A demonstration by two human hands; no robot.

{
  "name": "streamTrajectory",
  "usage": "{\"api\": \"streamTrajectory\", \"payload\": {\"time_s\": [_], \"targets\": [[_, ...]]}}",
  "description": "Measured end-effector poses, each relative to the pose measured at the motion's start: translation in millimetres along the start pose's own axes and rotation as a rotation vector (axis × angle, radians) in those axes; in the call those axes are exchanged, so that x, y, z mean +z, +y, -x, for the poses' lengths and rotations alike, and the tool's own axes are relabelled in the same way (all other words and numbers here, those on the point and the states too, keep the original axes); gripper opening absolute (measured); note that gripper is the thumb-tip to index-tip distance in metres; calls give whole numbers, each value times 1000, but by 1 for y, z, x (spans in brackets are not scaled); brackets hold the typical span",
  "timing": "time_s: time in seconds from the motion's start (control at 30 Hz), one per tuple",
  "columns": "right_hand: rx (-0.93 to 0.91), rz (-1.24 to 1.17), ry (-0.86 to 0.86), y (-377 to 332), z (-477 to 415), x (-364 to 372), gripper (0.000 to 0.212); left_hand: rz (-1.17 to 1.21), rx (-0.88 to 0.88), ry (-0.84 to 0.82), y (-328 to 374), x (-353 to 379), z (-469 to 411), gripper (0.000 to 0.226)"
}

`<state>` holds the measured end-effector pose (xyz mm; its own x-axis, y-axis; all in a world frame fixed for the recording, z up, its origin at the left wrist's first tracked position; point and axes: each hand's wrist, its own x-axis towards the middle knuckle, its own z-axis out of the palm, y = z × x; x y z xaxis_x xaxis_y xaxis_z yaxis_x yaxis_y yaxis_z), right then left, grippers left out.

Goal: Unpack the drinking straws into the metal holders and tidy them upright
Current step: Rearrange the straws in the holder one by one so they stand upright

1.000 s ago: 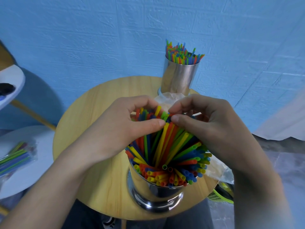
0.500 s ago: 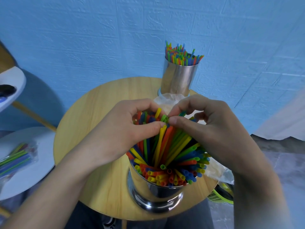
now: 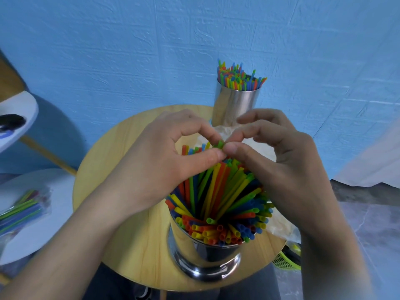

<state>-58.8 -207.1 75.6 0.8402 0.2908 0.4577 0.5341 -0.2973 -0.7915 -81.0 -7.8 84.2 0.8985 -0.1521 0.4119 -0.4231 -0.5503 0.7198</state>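
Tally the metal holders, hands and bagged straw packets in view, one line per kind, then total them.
Metal holders: 2 (near holder, far holder)
Hands: 2 (left hand, right hand, both pinching green straws)
Bagged straw packets: 1 (straw packet, at the left, off the wooden table)
Total: 5

no readable text, no labels, no brands, no numbers anywhere in view

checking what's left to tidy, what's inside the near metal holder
The near metal holder is packed with coloured straws, many leaning and fanned out. The left hand and right hand pinch their top ends. The holder's bottom and the straws' lower ends are covered.
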Motion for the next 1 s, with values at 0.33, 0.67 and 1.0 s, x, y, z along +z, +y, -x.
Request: {"api": "streamTrajectory", "payload": {"time_s": [0.33,0.67,1.0], "targets": [[44,-87,-65,5,0,-4,6,134,46,65,6,-4,-6,5],[10,-58,-85,3,1,-4,10,388,114,131,18,-12,-26,15],[-6,-2,-117,2,2,-2,15,717,1,313,4,-16,-31,17]]}}
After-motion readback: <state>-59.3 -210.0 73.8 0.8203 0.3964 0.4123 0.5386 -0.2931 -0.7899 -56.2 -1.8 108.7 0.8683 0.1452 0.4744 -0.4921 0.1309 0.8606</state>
